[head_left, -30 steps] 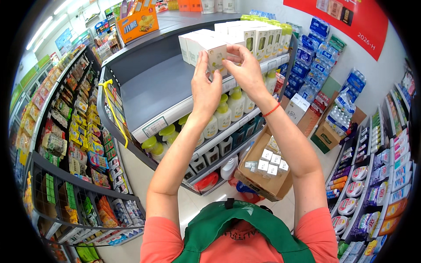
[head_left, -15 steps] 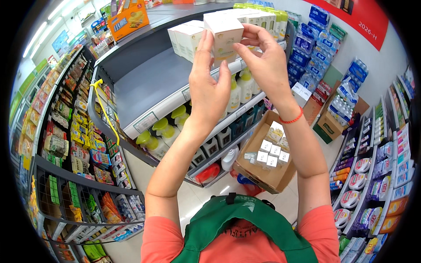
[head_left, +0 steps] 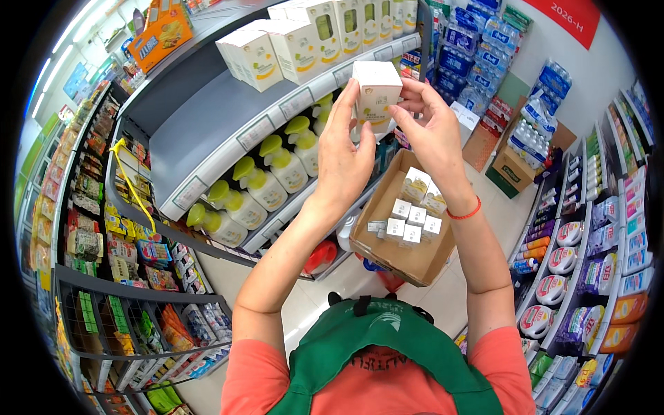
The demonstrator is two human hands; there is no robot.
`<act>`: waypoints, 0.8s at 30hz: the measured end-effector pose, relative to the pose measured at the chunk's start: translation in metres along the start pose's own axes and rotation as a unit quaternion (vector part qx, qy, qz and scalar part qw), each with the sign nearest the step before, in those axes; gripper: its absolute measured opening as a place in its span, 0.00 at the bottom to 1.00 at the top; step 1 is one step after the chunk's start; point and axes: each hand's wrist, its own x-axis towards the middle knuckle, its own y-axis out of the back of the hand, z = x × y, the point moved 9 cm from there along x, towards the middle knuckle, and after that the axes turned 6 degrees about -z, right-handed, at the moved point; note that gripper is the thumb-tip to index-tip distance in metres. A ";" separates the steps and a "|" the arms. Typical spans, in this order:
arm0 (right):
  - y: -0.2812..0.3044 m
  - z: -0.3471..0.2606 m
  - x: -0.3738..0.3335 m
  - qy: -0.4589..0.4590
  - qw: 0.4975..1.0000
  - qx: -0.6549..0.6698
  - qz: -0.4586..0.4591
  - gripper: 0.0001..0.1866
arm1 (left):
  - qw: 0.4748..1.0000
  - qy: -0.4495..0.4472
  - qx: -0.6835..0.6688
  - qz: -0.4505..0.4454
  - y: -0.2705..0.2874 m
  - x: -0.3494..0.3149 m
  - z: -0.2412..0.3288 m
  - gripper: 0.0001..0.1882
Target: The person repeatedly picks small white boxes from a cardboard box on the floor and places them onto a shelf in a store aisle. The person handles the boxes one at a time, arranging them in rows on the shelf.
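Left hand [head_left: 346, 149] and right hand [head_left: 436, 131] are facing each other, upper centre of the frame
Forearms [head_left: 285, 250] are slanting inward from below

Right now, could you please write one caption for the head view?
The left hand and right hand hold a white rectangular carton near a grey curved-edged store shelf.

White wall [head_left: 577, 68] upper right, red banner [head_left: 570, 17] on it; pale tiled floor [head_left: 232, 273]; grey shelving unit [head_left: 200, 131] ahead; strip lights [head_left: 75, 26] upper left.

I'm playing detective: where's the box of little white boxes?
In the head view, the cardboard box is right of centre, between the grey shelf and the right forearm.
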 end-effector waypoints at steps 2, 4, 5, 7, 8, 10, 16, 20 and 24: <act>0.007 0.016 -0.007 -0.027 1.000 -0.004 -0.007 0.22 | 1.000 0.017 0.004 -0.006 -0.011 -0.007 -0.010 0.33; 0.014 0.025 -0.015 -0.042 0.999 -0.026 -0.007 0.22 | 0.999 0.042 0.006 -0.010 -0.022 -0.012 -0.017 0.32; 0.015 0.030 -0.019 -0.049 0.999 -0.022 -0.011 0.21 | 0.999 0.048 -0.004 -0.010 -0.027 -0.016 -0.021 0.31; 0.018 0.042 -0.027 -0.064 0.998 -0.012 -0.020 0.21 | 0.998 0.060 -0.024 -0.011 -0.034 -0.023 -0.032 0.31; 0.021 0.048 -0.030 -0.073 0.997 -0.005 -0.024 0.21 | 0.996 0.079 -0.038 -0.011 -0.040 -0.026 -0.036 0.30; 0.028 0.063 -0.037 -0.084 0.996 -0.018 -0.034 0.21 | 0.994 0.098 -0.053 -0.019 -0.051 -0.032 -0.044 0.30; 0.032 0.112 -0.059 -0.124 0.991 -0.003 -0.055 0.19 | 0.984 0.163 -0.065 -0.039 -0.078 -0.056 -0.083 0.29; 0.034 0.151 -0.079 -0.188 0.980 -0.033 -0.055 0.18 | 0.961 0.244 -0.092 -0.096 -0.103 -0.075 -0.121 0.27; 0.029 0.197 -0.101 -0.238 0.971 -0.020 -0.035 0.19 | 0.962 0.248 -0.039 -0.103 -0.119 -0.094 -0.156 0.28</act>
